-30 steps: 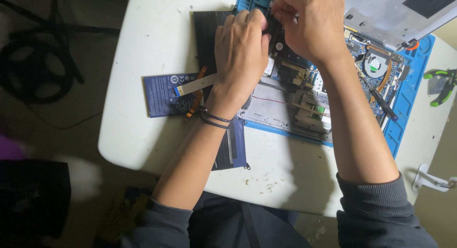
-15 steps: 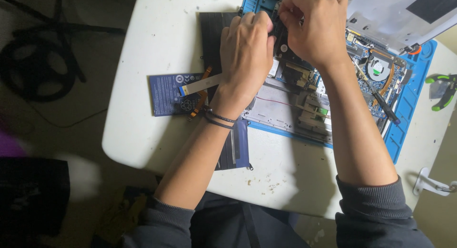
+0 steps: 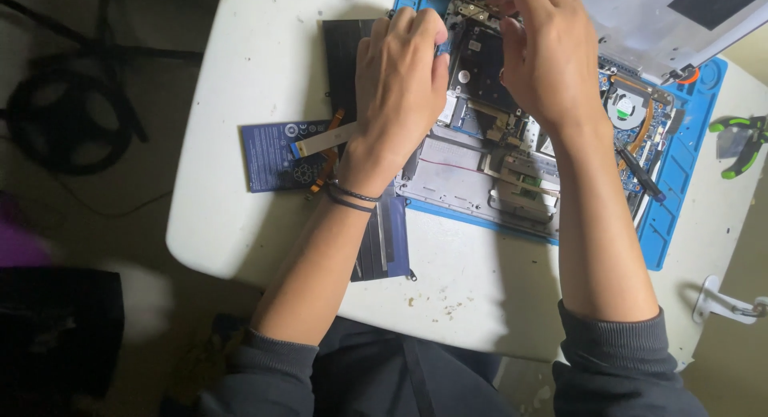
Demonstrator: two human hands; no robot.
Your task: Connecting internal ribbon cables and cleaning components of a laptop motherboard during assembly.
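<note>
The opened laptop point(image 3: 512, 157) lies with its circuit boards exposed on the blue work mat point(image 3: 680, 185), atop the white table point(image 3: 264, 81). Your left hand point(image 3: 400, 89) rests on its near edge, fingers together and curled; your right hand point(image 3: 544, 57) pinches something too small to tell. A flat black battery point(image 3: 384, 233) lies under your left wrist, green-handled pliers point(image 3: 740, 145) well apart.

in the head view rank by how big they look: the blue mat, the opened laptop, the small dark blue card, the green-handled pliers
1. blue mat, partly covered and cut off at the top
2. opened laptop, lying on the mat
3. small dark blue card
4. green-handled pliers, partly cut off at the right edge
</note>
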